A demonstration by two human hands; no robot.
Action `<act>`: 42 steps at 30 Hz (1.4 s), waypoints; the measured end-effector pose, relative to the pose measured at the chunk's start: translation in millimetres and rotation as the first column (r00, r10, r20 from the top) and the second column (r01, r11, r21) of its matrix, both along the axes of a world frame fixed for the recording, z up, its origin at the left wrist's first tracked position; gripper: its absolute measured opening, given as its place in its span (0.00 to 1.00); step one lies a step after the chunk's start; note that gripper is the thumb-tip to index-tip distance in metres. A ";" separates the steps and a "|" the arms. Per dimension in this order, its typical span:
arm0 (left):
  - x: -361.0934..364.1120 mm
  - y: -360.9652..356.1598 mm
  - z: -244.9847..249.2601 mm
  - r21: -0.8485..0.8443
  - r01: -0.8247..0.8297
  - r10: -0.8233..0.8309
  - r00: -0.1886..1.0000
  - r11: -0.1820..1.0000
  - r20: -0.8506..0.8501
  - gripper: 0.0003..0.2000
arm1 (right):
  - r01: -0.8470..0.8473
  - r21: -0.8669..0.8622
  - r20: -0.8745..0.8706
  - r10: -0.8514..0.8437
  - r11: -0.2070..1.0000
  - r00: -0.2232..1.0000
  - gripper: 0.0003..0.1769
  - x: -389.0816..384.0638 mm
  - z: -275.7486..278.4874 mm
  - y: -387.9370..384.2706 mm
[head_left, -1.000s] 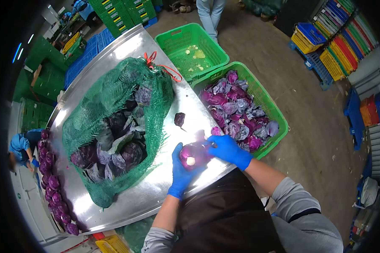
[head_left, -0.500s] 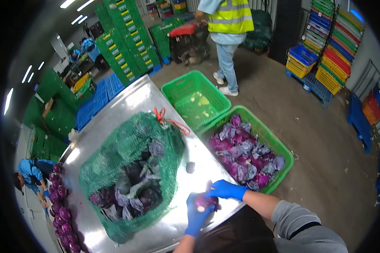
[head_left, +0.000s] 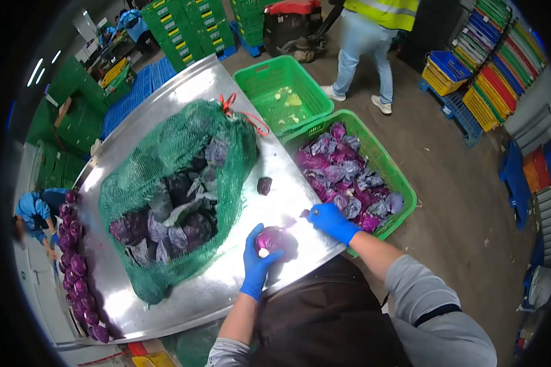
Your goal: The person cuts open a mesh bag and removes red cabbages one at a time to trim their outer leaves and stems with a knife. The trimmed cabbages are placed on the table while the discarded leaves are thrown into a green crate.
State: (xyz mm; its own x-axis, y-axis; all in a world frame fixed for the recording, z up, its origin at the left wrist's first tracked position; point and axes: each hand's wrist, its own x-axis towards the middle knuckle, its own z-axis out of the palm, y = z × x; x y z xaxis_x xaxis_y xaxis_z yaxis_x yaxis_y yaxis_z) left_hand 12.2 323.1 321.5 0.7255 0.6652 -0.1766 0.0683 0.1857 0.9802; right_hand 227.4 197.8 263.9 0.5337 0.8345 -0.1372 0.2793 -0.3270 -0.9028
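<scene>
Blue gloves cover both my hands. My left hand [head_left: 258, 262] is wrapped round a purple cabbage [head_left: 275, 243] at the near edge of the metal table [head_left: 214, 300]. To its right, my right hand [head_left: 330, 221] is closed by the table's right edge, pinching a small dark purple piece [head_left: 305, 213]. A green net bag [head_left: 147, 160] of dark cabbages [head_left: 197, 231] lies open on the table, left of my hands. A loose dark leaf piece [head_left: 264, 186] rests between the bag and the right edge. Beyond my right hand is a green crate [head_left: 404, 211] of purple leaves [head_left: 349, 177].
Another green crate [head_left: 281, 70] holds a few pale scraps. Trimmed cabbages [head_left: 78, 265] line the table's left edge, near a co-worker in blue [head_left: 35, 208]. A person in a yellow vest [head_left: 379, 12] stands beyond the crates, near a pallet jack [head_left: 292, 27].
My right hand has come off the cabbage and moved right with a small piece. The view has shifted. The person in the vest has moved right.
</scene>
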 end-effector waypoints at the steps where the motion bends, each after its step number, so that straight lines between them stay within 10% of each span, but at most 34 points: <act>1: -8.4 -5.5 4.2 0.039 0.034 -0.032 0.999 0.999 -0.039 0.42 | 0.032 -0.104 0.119 -0.020 0.994 0.993 0.12 1.3 24.6 -7.5; 3: -2.3 -9.3 17.3 0.097 0.065 -0.062 0.997 0.993 -0.035 0.45 | 0.071 -0.197 0.251 -0.020 0.978 0.968 0.13 8.3 60.6 -4.9; 6: 7.8 -17.0 33.7 0.179 0.145 -0.136 0.989 0.973 -0.061 0.48 | 0.068 0.168 0.150 -0.094 0.983 0.984 0.19 -10.5 76.9 4.6; 8: 12.9 -16.6 35.9 0.176 0.185 -0.174 0.982 0.967 -0.077 0.50 | -0.171 0.125 0.029 0.168 0.977 0.985 0.26 -31.2 86.9 9.7; 12: 3.1 -3.5 -5.8 0.641 0.281 -0.136 0.954 0.714 -0.266 0.53 | -0.261 -0.030 0.115 0.263 0.965 0.958 0.22 -39.1 90.5 13.9; 15: 14.7 -10.8 13.1 0.348 0.286 -0.160 0.923 0.893 -0.349 0.53 | -0.279 -0.149 -0.025 0.278 0.949 0.960 0.20 -32.5 84.4 12.8; 21: 24.9 -24.9 35.4 0.080 0.213 -0.194 0.961 0.974 -0.197 0.32 | -0.447 -0.234 0.424 0.505 0.863 0.752 0.20 -34.1 87.2 21.5; 26: 11.7 -15.7 15.6 0.206 0.209 -0.159 0.958 0.956 -0.238 0.40 | -0.161 0.050 0.362 0.133 0.986 0.923 0.15 -24.2 55.0 16.3; 27: 10.0 -15.0 23.8 0.156 0.208 -0.153 0.940 0.965 -0.305 0.43 | -0.054 0.102 0.065 0.048 0.993 0.997 0.12 -17.8 52.2 11.1; 30: -5.6 -4.5 -9.5 -0.022 0.026 -0.029 0.986 0.999 -0.165 0.42 | 0.241 -0.093 0.062 -0.236 0.966 0.970 0.11 0.9 47.4 -2.1; 31: -7.8 -5.2 -10.3 -0.095 -0.010 -0.003 0.991 0.995 -0.136 0.42 | 0.189 -0.247 0.264 -0.122 0.950 0.957 0.13 3.6 56.0 -6.6; 34: -0.4 -6.9 9.9 -0.108 0.018 -0.033 0.990 0.994 -0.136 0.42 | -0.085 0.027 0.017 0.085 0.996 0.996 0.17 -34.9 77.3 -4.3; 42: 3.2 -4.8 3.2 -0.065 -0.011 0.002 0.992 0.998 -0.123 0.39 | -0.317 -0.056 0.176 0.322 0.947 0.930 0.16 -49.2 46.5 8.9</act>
State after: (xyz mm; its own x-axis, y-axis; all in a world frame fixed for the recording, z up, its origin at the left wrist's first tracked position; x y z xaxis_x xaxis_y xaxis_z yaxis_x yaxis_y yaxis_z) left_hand 15.5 318.3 324.8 0.6912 0.6539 -0.3077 0.1864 0.2500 0.9501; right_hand 178.3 206.6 310.4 0.2570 0.9624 -0.0876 0.5304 -0.2162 -0.8197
